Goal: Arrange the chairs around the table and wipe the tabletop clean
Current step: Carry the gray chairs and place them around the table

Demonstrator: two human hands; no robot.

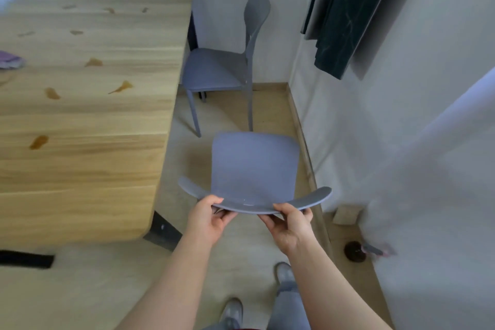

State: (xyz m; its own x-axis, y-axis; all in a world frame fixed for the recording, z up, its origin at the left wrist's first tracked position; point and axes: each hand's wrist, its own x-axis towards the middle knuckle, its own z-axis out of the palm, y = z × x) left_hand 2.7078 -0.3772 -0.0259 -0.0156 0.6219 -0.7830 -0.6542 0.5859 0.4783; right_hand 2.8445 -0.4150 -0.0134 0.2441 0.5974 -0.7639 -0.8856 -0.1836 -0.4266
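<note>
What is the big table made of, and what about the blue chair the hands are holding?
The table looks like pale wood: grain lines and joined planks show, with a dull finish and brown smears. The chair, held by the left hand and right hand, seems to be moulded plastic: one smooth, matte blue-grey piece, thin at the curved backrest.

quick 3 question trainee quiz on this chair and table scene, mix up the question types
1. True or false: both hands hold the near chair by its backrest.
2. The far chair sits: A) on the tabletop B) at the table's far corner C) lying on its side.
3. Fill in: the tabletop shows brown ____.

Key: 1 true: left hand and right hand grip the backrest. 2 B. 3 stains.
</note>
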